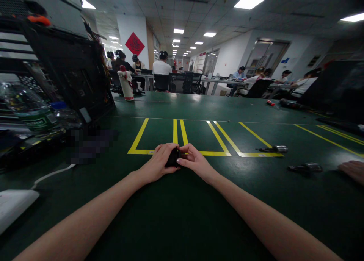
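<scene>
A small black block-like object is between my two hands, just above or on the green table top; whether it touches the surface I cannot tell. My left hand wraps around it from the left, fingers over its far side and thumb along the near side. From the right, my right hand pinches at its edge with thumb and fingertips. The fingers cover much of the object, so its exact kind does not show. Yellow tape lines run on the table just beyond both hands.
Two metal-ended tools lie at the right, near another person's hand. At left stand a black computer case, a plastic bottle and a white device with a cable. A cream cylinder stands farther back.
</scene>
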`<state>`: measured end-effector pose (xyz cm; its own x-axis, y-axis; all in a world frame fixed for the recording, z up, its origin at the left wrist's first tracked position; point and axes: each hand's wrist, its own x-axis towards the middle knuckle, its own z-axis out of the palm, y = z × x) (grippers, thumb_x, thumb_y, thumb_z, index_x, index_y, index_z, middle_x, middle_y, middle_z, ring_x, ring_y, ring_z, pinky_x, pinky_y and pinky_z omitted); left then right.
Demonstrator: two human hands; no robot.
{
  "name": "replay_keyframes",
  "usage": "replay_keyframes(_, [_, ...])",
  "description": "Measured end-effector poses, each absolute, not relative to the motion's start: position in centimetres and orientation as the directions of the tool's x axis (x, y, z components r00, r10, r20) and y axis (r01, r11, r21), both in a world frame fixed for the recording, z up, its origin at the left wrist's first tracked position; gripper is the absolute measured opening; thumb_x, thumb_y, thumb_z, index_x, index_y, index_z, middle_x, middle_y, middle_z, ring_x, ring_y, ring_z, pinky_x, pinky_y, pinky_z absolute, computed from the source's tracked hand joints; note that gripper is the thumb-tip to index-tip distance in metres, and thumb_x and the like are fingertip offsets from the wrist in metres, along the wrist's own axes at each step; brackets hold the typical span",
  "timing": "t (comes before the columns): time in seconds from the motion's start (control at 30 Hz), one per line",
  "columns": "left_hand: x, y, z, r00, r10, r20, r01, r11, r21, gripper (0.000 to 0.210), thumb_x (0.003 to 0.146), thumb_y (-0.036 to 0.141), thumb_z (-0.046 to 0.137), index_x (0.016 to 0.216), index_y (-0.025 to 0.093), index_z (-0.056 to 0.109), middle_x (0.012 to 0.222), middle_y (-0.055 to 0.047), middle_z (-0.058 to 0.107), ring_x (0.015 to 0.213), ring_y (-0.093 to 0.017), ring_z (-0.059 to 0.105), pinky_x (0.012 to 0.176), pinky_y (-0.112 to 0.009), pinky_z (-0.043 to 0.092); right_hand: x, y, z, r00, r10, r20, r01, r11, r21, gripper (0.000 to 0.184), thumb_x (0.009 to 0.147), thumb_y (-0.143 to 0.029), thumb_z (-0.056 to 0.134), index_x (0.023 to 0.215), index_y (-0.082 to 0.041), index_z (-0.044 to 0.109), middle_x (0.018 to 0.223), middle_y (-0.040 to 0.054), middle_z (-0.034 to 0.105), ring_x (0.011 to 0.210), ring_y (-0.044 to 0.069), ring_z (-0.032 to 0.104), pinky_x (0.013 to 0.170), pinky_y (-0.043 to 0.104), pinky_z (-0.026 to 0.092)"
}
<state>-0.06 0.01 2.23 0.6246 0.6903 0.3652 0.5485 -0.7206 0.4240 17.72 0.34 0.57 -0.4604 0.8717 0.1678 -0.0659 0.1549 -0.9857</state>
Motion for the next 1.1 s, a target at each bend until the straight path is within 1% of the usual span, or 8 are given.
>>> replay_keyframes(0.07, [-0.1,0.06,2.13,0.625,0.689,0.367,0.551,-0.722,0.418,0.054,0.075,0.026,0.056,0.12,0.024,0.027,0.116,-0.007,0.044,0.11,-0.023,0.041,0.096,-0.044,0.028,17.7,0.24,0.73,-0.469,0.868,0.163,-0.083,0.14,-0.987,0.026,0.069,-0.023,0.062,0.09,-0.023,0.047,0.097,0.0001,0.05,0.093,0.015,0.052,0.082,0.033,0.043])
replay_keyframes(0.23, [-0.13,0.16,2.01,0.625,0.688,0.369,0.555,-0.724,0.41,0.055,0.074,0.027,0.058,0.12,0.022,0.027,0.116,-0.007,0.043,0.111,-0.022,0.041,0.097,-0.041,0.028,17.64,0.24,0.72,-0.428,0.888,0.168,-0.045,0.165,-0.985,0.02,0.073,-0.028,0.057,0.09,-0.023,0.049,0.096,0.0005,0.051,0.09,0.015,0.053,0.081,0.033,0.044])
replay_keyframes(0.43, [-0.08,0.09,2.06,0.616,0.697,0.366,0.551,-0.714,0.432,0.055,0.074,0.028,0.058,0.12,0.024,0.028,0.117,-0.007,0.043,0.111,-0.023,0.04,0.096,-0.043,0.029,17.74,0.33,0.58,-0.413,0.902,0.127,0.01,0.144,-0.989,0.03,0.073,-0.029,0.057,0.101,-0.023,0.047,0.101,0.0028,0.05,0.094,0.016,0.052,0.086,0.038,0.041])
replay_keyframes(0.6, [-0.18,0.03,2.01,0.617,0.691,0.376,0.55,-0.721,0.422,0.055,0.075,0.027,0.057,0.12,0.023,0.027,0.117,-0.007,0.043,0.112,-0.024,0.039,0.096,-0.043,0.029,17.8,0.22,0.82,-0.467,0.873,0.137,-0.053,0.127,-0.99,0.026,0.07,-0.025,0.06,0.093,-0.022,0.047,0.1,0.0017,0.05,0.096,0.016,0.052,0.085,0.036,0.042])
replay_keyframes(0.8, [-0.15,0.49,1.28,0.607,0.68,0.412,0.545,-0.733,0.407,0.057,0.073,0.028,0.06,0.12,0.023,0.027,0.116,-0.007,0.043,0.111,-0.023,0.04,0.096,-0.043,0.028,17.63,0.42,0.6,-0.447,0.88,0.159,-0.095,0.13,-0.987,0.022,0.071,-0.026,0.06,0.089,-0.022,0.047,0.094,-0.0003,0.05,0.088,0.013,0.053,0.079,0.031,0.044])
replay_keyframes(0.9, [-0.1,0.53,1.26,0.606,0.677,0.417,0.545,-0.735,0.403,0.057,0.073,0.027,0.06,0.12,0.023,0.028,0.116,-0.007,0.043,0.111,-0.023,0.039,0.097,-0.042,0.027,17.64,0.59,0.29,-0.441,0.881,0.17,-0.082,0.149,-0.985,0.024,0.071,-0.024,0.06,0.091,-0.022,0.047,0.096,0.0002,0.05,0.09,0.014,0.053,0.081,0.032,0.043])
replay_keyframes(1.0, [-0.12,0.34,1.58,0.622,0.683,0.382,0.543,-0.728,0.418,0.055,0.075,0.027,0.058,0.12,0.023,0.027,0.118,-0.007,0.043,0.112,-0.023,0.039,0.097,-0.042,0.027,17.72,0.67,0.15,-0.435,0.888,0.148,-0.027,0.151,-0.988,0.028,0.072,-0.026,0.059,0.098,-0.023,0.047,0.101,0.0021,0.05,0.095,0.015,0.051,0.085,0.035,0.041])
replay_keyframes(1.1, [-0.16,0.27,1.63,0.618,0.69,0.377,0.545,-0.722,0.427,0.055,0.075,0.028,0.058,0.12,0.023,0.028,0.118,-0.007,0.042,0.112,-0.023,0.039,0.097,-0.043,0.027,17.77,0.66,0.27,-0.451,0.882,0.136,-0.023,0.141,-0.99,0.027,0.073,-0.026,0.058,0.098,-0.023,0.048,0.101,0.0025,0.051,0.097,0.016,0.051,0.087,0.037,0.04])
